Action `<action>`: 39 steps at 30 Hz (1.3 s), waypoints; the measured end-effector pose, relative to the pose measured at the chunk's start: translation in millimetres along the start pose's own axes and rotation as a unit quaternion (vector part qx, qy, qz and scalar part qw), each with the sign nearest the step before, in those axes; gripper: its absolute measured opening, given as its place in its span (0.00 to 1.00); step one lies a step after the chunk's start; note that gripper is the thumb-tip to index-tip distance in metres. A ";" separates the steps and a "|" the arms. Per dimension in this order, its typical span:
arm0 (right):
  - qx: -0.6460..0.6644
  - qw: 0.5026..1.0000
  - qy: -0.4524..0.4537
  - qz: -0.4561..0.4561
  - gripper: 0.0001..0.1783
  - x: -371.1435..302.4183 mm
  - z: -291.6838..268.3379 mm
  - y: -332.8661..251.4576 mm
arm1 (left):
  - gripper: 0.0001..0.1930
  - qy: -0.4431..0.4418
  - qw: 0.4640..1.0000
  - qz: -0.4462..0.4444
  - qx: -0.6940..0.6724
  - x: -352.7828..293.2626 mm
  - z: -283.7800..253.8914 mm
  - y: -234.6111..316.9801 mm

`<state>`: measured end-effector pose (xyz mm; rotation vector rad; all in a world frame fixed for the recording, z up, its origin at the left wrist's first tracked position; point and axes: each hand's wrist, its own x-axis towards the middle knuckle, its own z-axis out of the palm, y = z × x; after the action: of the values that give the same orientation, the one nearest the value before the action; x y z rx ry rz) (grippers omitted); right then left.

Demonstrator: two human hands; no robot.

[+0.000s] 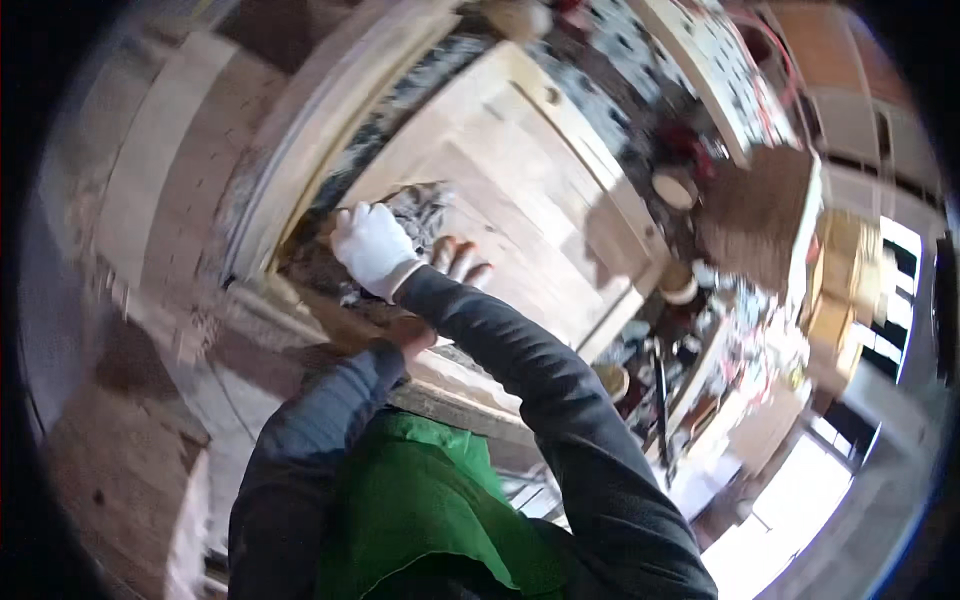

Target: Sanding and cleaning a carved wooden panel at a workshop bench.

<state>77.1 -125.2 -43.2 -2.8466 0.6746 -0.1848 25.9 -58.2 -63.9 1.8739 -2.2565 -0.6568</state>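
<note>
Gloved right hand (372, 245) at wooden panel (520, 190) edge.

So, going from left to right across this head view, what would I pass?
Pale wooden planks → white-gloved hand → bare hand → light wooden panel → small round tub → brown board → bright window.

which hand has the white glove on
The right hand, reaching onto the pale wooden panel beside a pile of grey bits. The left hand is bare, its fingers showing just past the right sleeve.
</note>
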 end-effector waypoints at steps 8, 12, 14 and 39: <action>0.391 0.808 0.104 0.428 0.11 -199.5 -219.9 90.4 | 0.56 -0.216 0.971 -0.043 0.097 19.2 -71.1 26.4; 0.509 0.526 0.241 0.637 0.15 -336.0 -247.7 49.7 | 0.49 -0.225 0.934 0.258 0.105 16.3 -47.8 67.0; 0.488 0.449 0.327 0.674 0.13 -386.4 -249.2 26.6 | 0.48 -0.210 0.916 0.319 0.123 13.7 -25.5 89.5; -0.054 0.813 0.272 0.512 0.15 -261.5 -107.5 412.8 | 0.33 -0.106 0.958 0.267 0.018 52.0 -2.4 72.6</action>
<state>-350.2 -385.3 -53.5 -2.0593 2.2335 -0.7764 -50.0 -99.2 -40.7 1.1511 -2.7538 -0.7490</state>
